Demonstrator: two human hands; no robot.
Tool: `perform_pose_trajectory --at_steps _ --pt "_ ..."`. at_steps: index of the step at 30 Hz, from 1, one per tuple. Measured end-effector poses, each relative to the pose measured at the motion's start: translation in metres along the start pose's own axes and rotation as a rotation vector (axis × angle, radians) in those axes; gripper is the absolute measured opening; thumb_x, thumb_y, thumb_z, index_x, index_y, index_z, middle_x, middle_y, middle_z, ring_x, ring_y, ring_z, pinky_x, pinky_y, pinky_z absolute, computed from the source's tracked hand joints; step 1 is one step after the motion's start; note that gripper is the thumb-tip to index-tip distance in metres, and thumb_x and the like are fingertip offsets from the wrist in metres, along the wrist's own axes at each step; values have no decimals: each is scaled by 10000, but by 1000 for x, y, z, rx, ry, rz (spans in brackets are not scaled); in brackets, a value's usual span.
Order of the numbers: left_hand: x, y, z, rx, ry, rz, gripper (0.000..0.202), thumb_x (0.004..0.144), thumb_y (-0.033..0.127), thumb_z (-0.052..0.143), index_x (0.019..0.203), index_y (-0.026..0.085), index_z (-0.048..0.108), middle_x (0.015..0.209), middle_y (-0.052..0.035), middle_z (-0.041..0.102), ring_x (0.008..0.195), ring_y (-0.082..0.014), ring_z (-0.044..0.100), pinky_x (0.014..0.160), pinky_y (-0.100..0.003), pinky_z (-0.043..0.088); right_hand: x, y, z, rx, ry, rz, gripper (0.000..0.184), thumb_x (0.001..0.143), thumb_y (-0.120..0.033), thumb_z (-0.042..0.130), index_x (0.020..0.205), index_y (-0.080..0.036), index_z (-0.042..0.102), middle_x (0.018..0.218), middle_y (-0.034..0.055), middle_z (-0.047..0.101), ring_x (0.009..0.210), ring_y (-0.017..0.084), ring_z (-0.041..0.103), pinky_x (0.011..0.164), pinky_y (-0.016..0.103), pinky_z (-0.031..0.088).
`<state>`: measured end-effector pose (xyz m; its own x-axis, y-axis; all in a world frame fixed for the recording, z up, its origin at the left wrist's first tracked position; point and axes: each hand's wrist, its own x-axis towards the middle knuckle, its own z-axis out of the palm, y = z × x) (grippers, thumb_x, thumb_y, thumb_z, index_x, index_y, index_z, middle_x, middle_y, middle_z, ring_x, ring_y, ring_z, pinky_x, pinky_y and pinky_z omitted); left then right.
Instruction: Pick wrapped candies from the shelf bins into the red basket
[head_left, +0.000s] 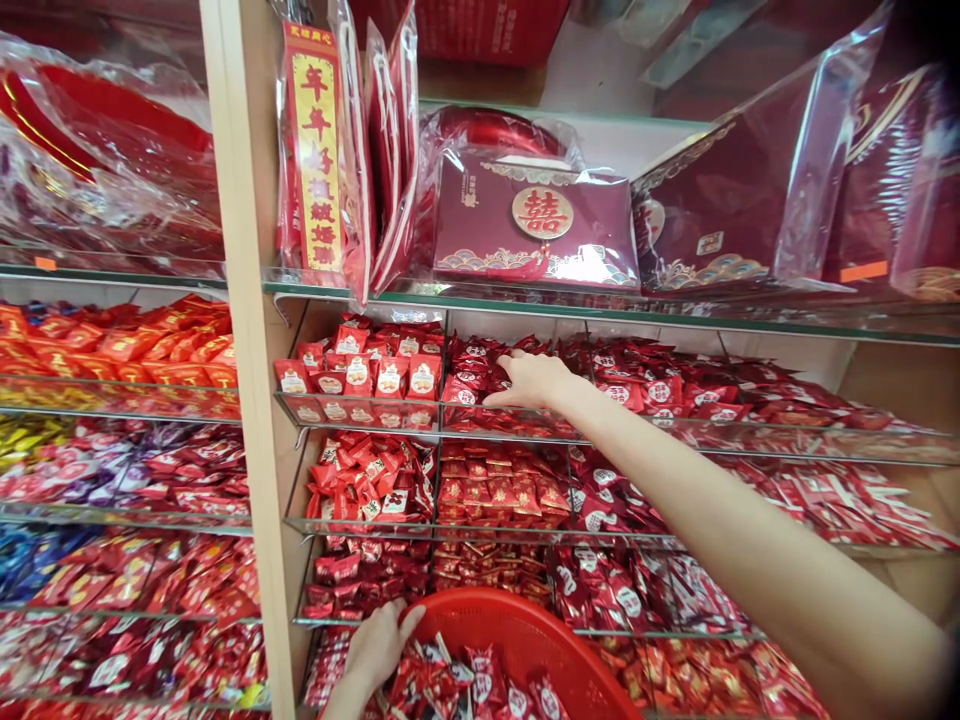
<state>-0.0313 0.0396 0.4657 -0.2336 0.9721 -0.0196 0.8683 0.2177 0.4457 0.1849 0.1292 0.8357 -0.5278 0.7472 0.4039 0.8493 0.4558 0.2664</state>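
Observation:
My right hand (534, 380) reaches into the top candy tray, over small dark red candy packets (466, 378) with white round labels. Its thumb and forefinger are apart, and I see nothing held between them; the other fingers are partly hidden. Below, my left hand (377, 640) holds the left rim of a red plastic basket (525, 618), its thumb lying over the edge. Inside the basket lie loose red wrapped candies (484, 678), several with white labels. Bright red packets (391, 375) with pictures stand in the compartment left of my right hand.
Clear tray fronts (495, 425) edge the candy rows. Above runs a glass shelf (480, 305) carrying maroon gift boxes (480, 215) and a yellow-and-red banner pack (316, 160). A wooden post (251, 330) separates the left shelves, which hold orange packets (124, 345) and other sweets.

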Motion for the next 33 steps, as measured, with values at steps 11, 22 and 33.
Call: perform_pose_trajectory --at_steps 11,22,33 --pt "-2 3 -4 14 -6 -1 488 836 563 241 948 221 570 944 -83 688 963 -228 614 737 -279 430 1 1 0 42 -112 162 675 700 -523 541 1277 -209 385 1280 165 424 1064 327 517 816 426 443" --pt "-2 5 -4 26 -13 -7 498 837 558 233 952 212 572 931 -98 686 952 -241 618 729 -288 433 3 22 11 96 -51 20 549 729 -467 528 1215 -215 477 1208 131 495 1028 293 540 821 365 438" --pt "-3 5 -4 14 -1 -3 462 840 541 244 919 227 573 912 -77 694 943 -225 623 722 -273 434 -7 45 9 494 71 6 333 698 -409 605 924 -166 587 914 67 625 748 186 607 646 304 532"
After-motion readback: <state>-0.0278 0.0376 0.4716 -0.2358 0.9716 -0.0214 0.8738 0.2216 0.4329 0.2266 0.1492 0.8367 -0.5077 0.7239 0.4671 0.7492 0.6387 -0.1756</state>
